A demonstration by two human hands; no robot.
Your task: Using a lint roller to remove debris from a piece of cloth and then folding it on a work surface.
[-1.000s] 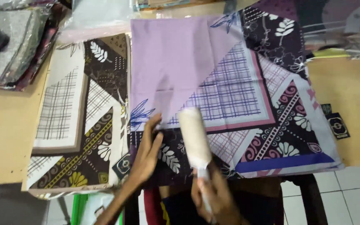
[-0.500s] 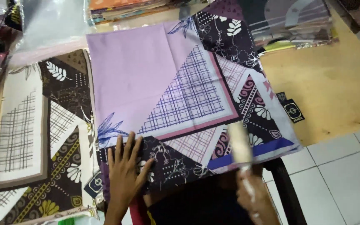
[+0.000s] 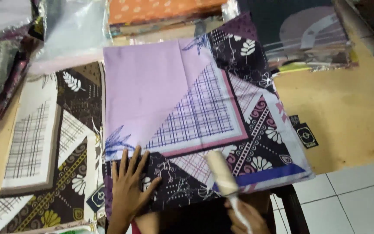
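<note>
Purple cloth (image 3: pixel 169 99) under left hand (image 3: pixel 130 186)

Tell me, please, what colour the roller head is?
Cream-white, on the lint roller in the right hand; head view.

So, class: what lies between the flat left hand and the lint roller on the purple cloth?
In the head view, only dark floral-printed cloth lies between the left hand and the lint roller in the right hand.
</note>
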